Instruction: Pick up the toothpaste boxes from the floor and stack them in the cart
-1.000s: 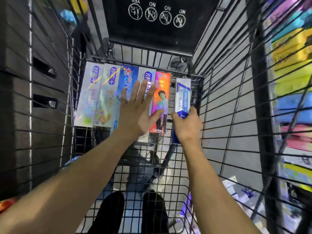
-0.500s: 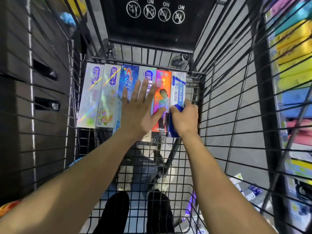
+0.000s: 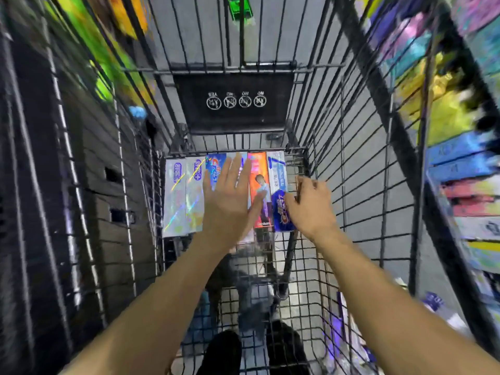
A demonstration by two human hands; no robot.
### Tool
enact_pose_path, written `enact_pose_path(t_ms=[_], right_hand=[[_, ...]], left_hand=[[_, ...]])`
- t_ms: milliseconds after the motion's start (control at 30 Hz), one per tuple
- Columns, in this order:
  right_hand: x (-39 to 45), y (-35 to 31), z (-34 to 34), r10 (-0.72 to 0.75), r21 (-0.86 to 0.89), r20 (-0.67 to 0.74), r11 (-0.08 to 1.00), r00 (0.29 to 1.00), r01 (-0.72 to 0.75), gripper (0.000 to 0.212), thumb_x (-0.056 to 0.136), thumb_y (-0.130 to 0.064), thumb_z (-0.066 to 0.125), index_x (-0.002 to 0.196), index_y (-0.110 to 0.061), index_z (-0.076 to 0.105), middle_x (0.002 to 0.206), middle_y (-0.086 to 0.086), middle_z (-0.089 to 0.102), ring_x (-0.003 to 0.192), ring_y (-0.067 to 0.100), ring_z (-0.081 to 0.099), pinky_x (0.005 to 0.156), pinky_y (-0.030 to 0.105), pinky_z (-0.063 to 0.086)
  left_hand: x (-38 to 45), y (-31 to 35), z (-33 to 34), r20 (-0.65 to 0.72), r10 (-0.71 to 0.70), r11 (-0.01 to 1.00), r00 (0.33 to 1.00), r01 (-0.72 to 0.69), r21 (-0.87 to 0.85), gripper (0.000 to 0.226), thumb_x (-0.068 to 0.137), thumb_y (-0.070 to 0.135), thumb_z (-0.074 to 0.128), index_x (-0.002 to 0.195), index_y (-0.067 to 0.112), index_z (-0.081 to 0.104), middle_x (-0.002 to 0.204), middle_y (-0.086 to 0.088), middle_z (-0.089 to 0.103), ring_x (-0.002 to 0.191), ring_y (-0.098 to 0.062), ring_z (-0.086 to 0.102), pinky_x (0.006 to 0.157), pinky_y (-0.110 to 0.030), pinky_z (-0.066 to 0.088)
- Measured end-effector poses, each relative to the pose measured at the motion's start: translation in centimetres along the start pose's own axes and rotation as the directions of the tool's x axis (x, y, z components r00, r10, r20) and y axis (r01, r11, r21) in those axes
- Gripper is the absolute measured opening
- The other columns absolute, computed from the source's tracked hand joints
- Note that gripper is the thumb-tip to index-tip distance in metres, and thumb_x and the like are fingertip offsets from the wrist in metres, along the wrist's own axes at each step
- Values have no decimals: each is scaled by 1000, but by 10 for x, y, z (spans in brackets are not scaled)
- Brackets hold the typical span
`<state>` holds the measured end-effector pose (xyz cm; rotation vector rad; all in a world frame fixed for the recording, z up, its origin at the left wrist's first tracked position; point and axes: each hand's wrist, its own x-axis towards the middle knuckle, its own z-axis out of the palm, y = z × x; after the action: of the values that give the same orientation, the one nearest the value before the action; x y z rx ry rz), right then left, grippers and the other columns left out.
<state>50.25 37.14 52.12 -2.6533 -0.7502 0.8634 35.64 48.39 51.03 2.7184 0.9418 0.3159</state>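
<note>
left hand (image 3: 226, 205) flat, fingers straight, over boxes | right hand (image 3: 311, 205) fingers curled, beside blue-white box (image 3: 280, 196), grip unclear | toothpaste boxes (image 3: 186, 196) side by side at cart (image 3: 351, 163) far end

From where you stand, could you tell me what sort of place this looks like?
Most likely a shop aisle, perhaps a supermarket. The hands reach into a wire shopping cart with a row of toothpaste boxes on its floor, and blurred, brightly coloured packaged goods on shelves stand to the right.
</note>
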Motion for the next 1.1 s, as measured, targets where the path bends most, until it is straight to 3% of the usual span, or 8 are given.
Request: enact_pose_path(t_ms=[133, 300, 533, 700, 767, 867, 1000, 1100], right_hand=[[-70, -28, -63, -139, -62, -74, 989, 988, 135, 50, 98, -37, 56, 140, -11, 50, 132, 15, 50, 126, 34, 45, 106, 41, 40], [-172, -30, -142, -243, -44, -236, 970, 941, 239, 52, 95, -32, 63, 140, -10, 52, 141, 13, 49, 130, 32, 45, 109, 40, 38], [-309, 65, -208, -43, -52, -353, 998, 935, 26, 61, 97, -41, 63, 144, -6, 50, 147, 16, 48, 135, 34, 45, 112, 43, 36], [-406, 170, -237, 208, 42, -470, 976, 858, -213, 64, 97, -48, 59, 146, -7, 48, 151, 18, 44, 140, 35, 40, 114, 49, 36], [-443, 215, -245, 289, 70, -508, 953, 811, -296, 67, 97, -51, 58, 146, -6, 48, 151, 18, 45, 141, 35, 40, 116, 47, 34], [-497, 275, -256, 376, 119, -543, 920, 751, -374, 72, 97, -54, 55, 149, -5, 46, 152, 18, 44, 142, 35, 39, 120, 44, 29], [-568, 342, -263, 492, 181, -558, 858, 668, -481, 75, 99, -62, 43, 152, -9, 41, 155, 15, 40, 144, 33, 36, 120, 42, 27], [-610, 379, -260, 576, 243, -562, 801, 594, -547, 76, 99, -66, 37, 155, -15, 34, 161, 10, 32, 148, 27, 27, 123, 38, 20]], left_hand=[[11, 31, -93, 108, 54, 997, 993, -47, -63, 66, 99, 53, 41, 150, 11, 46, 157, -10, 43, 148, -26, 36, 119, -61, 23], [7, 91, -191, 144, 220, 970, 965, -200, -139, 68, 97, 52, 42, 151, 11, 44, 159, -8, 39, 150, -27, 31, 120, -58, 20], [-53, 194, -249, 219, 543, 839, 810, -518, -166, 69, 93, 54, 41, 140, 7, 59, 145, -14, 56, 136, -32, 52, 111, -59, 39], [-82, 318, -243, 379, 738, 642, 558, -754, -139, 83, 91, 65, 18, 151, 14, 45, 159, -8, 39, 148, -25, 36, 121, -55, 21], [-95, 378, -239, 377, 802, 549, 463, -820, -161, 80, 92, 62, 23, 146, 10, 52, 154, -12, 46, 143, -28, 43, 118, -58, 28], [-122, 457, -230, 376, 858, 434, 350, -885, -168, 79, 93, 61, 23, 143, 8, 56, 152, -13, 49, 142, -29, 45, 115, -60, 32], [-158, 543, -209, 387, 900, 268, 198, -954, -133, 81, 96, 66, 12, 156, 17, 36, 163, -5, 32, 152, -22, 27, 123, -52, 18], [-183, 600, -196, 402, 909, 166, 109, -980, -108, 83, 94, 67, 4, 158, 21, 30, 163, -2, 32, 151, -21, 27, 123, -50, 18]])
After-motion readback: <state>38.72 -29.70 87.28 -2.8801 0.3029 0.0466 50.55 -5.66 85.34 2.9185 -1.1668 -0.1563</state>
